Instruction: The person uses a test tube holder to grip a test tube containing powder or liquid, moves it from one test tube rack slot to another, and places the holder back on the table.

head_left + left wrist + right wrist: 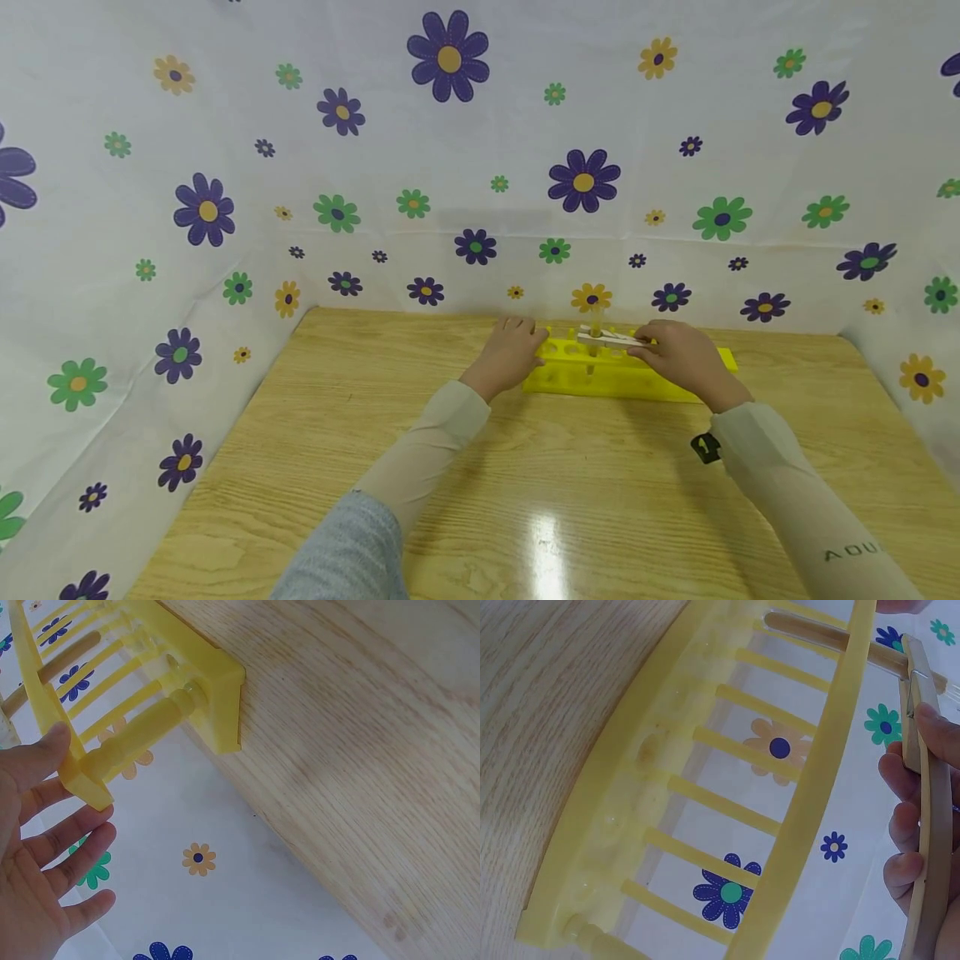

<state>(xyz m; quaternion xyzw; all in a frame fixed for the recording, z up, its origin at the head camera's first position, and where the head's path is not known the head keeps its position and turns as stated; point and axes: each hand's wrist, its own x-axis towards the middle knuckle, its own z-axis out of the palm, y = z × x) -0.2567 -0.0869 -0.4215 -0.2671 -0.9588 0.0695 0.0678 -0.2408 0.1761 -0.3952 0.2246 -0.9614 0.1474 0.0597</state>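
Observation:
A yellow test tube rack (562,382) stands toward the back of the table. My left hand (512,354) grips its left end, thumb on the top bar and the index finger under it in the left wrist view; the other fingers spread loosely. My right hand (686,357) holds a wooden test tube clamp (930,802) by its handles, fingers curled round them. The clamp's jaws are around the upper part of a glass test tube (810,634) with brownish liquid. That tube passes through the rack's top bar, its rounded bottom end above the base in the right wrist view.
The wooden table (465,500) ends at a white flowered cloth (495,150) close behind the rack. Yellow pegs (739,754) rise between the rack's base and top bar. A small black tag (705,448) is at the right sleeve cuff.

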